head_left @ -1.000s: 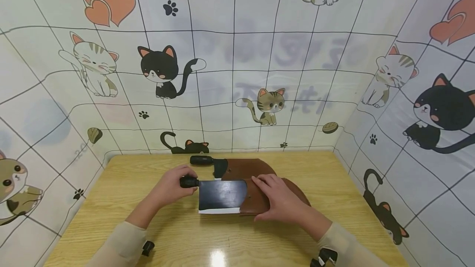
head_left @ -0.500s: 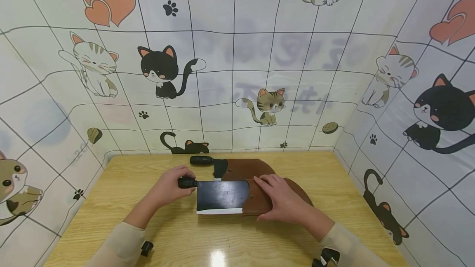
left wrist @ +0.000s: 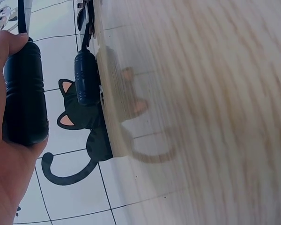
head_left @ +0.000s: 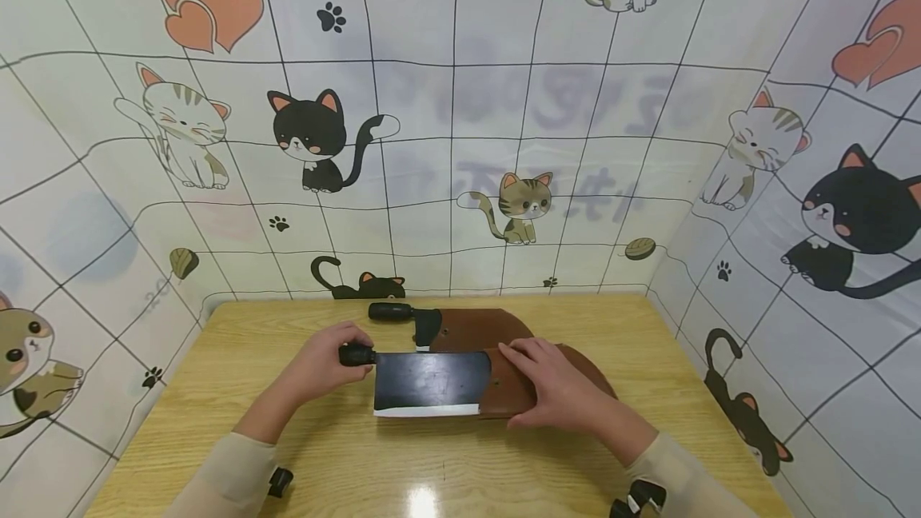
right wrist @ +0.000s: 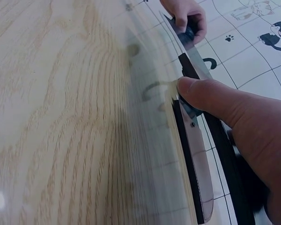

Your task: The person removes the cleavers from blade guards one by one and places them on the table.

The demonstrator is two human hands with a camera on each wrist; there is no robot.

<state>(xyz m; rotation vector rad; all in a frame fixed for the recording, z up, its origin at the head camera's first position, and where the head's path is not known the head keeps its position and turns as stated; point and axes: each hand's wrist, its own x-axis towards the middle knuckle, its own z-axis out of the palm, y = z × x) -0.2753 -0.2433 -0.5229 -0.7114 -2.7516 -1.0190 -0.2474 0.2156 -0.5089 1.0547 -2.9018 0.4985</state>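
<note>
My left hand (head_left: 327, 362) grips the black handle (left wrist: 25, 93) of a cleaver (head_left: 428, 382). Its dark, broad blade has a bright lower edge and lies partly inside a brown leather sheath (head_left: 507, 390); the sheath hides the blade's far end. With thumb and fingers spread over its two edges, my right hand (head_left: 557, 390) holds that sheath. In the left wrist view the held handle hangs above the tabletop. Behind it lies a second cleaver (head_left: 390, 312), its blade mostly covered by another brown sheath (head_left: 475, 324), which the front sheath partly overlaps from this angle.
A glossy wood-grain table (head_left: 345, 454) bears everything. White grid-patterned cloth (head_left: 453, 102) with cartoon cats stands behind it and along both sides. Black wrist-worn devices (head_left: 281, 482) show at both sleeves.
My left hand has drawn the cleaver slightly left, while my right hand and the sheath have shifted right. More of the blade shows now. The rear cleaver has stayed put.
</note>
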